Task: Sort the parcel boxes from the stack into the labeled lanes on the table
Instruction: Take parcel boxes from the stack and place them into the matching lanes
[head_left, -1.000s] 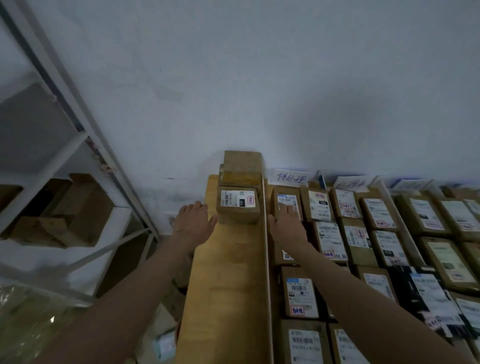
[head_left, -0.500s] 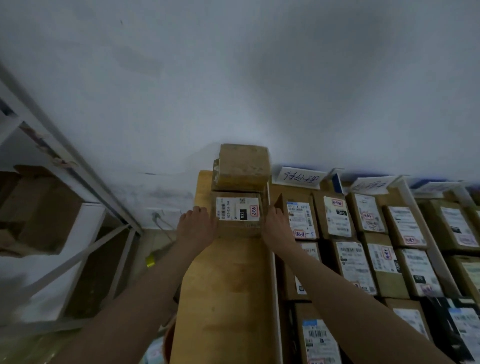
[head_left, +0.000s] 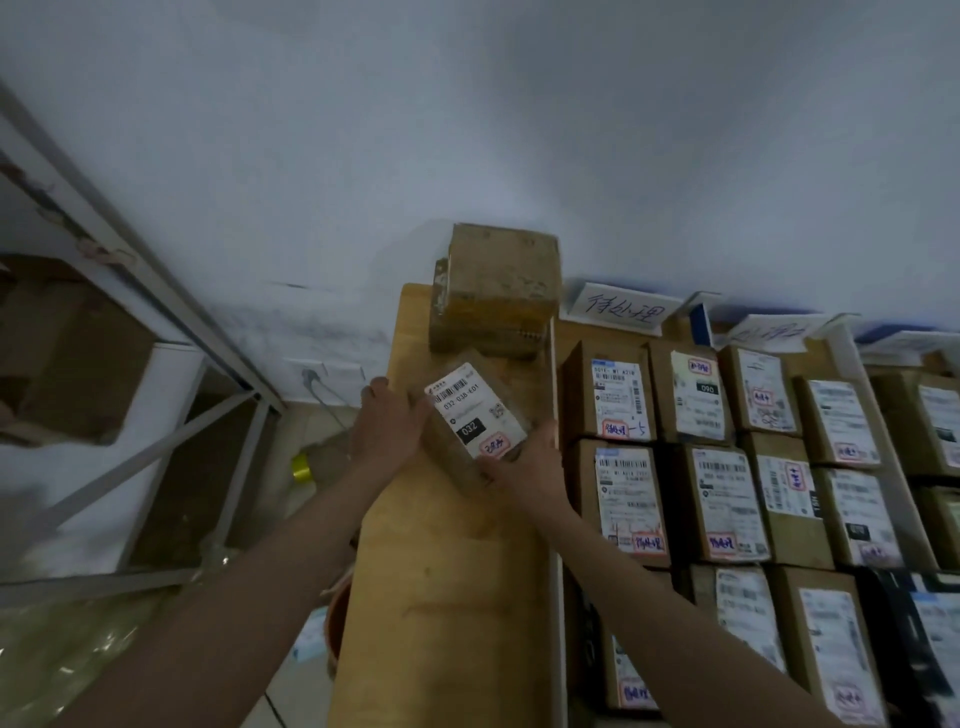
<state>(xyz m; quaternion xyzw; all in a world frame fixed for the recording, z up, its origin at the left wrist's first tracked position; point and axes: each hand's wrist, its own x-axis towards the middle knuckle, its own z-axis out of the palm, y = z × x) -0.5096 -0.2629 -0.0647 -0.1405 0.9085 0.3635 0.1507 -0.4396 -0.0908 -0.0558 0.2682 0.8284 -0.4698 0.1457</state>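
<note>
A small brown parcel box with a white label marked 032 is lifted and tilted above the left wooden lane. My left hand grips its left side and my right hand grips its lower right corner. Behind it, a stack of plain brown boxes stands at the lane's far end against the wall. Right of a white divider, several labelled parcels fill the lanes in rows, below handwritten lane signs.
A metal shelf frame with cardboard boxes stands to the left. A yellow tape roll lies on the floor beside the table. The white wall closes off the back.
Both hands closed in on the labelled box, took hold of it, lifted it off the lane and turned it so the label runs diagonally. The camera also shifted nearer.
</note>
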